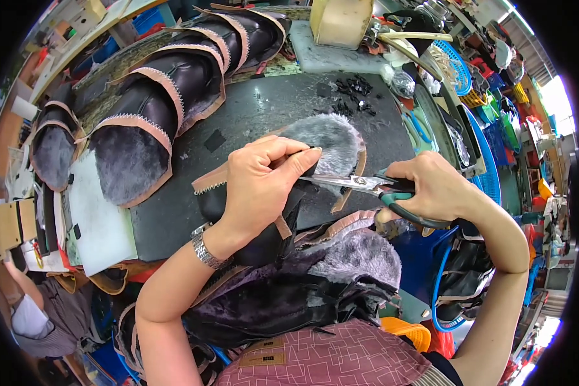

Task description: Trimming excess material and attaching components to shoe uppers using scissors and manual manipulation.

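Note:
My left hand [260,183] is closed in a pinch on a black leather shoe upper [213,202] with a pale tan stitched edge. Grey fur lining [328,138] shows just beyond my fingers. My right hand [431,186] grips scissors [361,183] with green and black handles. Their blades reach left across the fur, and the tips end beside my left fingertips, partly hidden there. Whether the blades touch the leather, I cannot tell. Below my hands, more black fur-lined uppers [257,309] lie over my lap, one with a grey fur patch [367,257].
Nested black uppers [154,106] with zigzag-stitched rims line the left of the dark work mat [251,109]. Small black scraps [357,93] lie at its far side. A yellowish block [341,22] stands behind, blue-handled scissors [418,127] to the right. Another person [51,315] is at lower left.

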### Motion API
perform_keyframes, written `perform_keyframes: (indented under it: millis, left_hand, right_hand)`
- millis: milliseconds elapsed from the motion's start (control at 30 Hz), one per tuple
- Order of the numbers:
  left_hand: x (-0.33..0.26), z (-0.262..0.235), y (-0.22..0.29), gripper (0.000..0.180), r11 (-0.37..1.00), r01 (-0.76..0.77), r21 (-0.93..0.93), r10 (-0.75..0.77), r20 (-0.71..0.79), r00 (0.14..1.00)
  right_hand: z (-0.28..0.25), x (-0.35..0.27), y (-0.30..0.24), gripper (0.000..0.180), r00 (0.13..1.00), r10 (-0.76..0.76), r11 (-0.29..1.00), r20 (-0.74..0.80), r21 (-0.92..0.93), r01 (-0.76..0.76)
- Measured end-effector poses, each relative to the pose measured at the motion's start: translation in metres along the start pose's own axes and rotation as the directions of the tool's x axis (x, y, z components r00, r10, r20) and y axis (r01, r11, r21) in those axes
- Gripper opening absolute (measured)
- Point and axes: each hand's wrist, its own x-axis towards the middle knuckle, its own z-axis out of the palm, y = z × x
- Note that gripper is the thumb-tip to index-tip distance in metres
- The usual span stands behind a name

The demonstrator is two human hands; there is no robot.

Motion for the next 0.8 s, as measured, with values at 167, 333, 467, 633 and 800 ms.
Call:
perform_keyframes:
  millis: [167, 333, 467, 633, 800]
  left_hand:
    - [0.001, -0.001, 0.003, 0.012, 1.0, 0.009, 0.013, -0.009, -0.024, 1.0]
    - [0.001, 0.003, 0.001, 0.01, 0.985, -0.077, 0.152, 0.09, -0.081, 0.993]
    - [-0.002, 0.008, -0.004, 0.012, 0.975, -0.111, 0.192, 0.124, -0.062, 0.99]
    - [-0.002, 0.003, -0.011, 0.016, 0.987, -0.09, 0.132, 0.099, -0.06, 0.993]
    - [-0.012, -0.048, 0.019, 0.073, 0.739, -0.099, 0.666, -0.051, 0.202, 0.978]
  right_hand:
    - [0.0, 0.005, 0.001, 0.055, 0.993, -0.086, 0.991, -0.082, -0.113, 0.076]
    - [-0.004, 0.011, -0.004, 0.051, 0.994, -0.111, 0.98, -0.021, -0.167, 0.106]
    - [-0.009, 0.007, -0.005, 0.05, 0.992, -0.11, 0.957, 0.056, -0.265, 0.121]
    - [0.016, 0.006, 0.013, 0.061, 0.97, -0.235, 0.951, -0.067, -0.22, 0.215]
    - [0.009, 0.001, 0.021, 0.064, 0.977, 0.093, 0.975, 0.19, 0.18, -0.128]
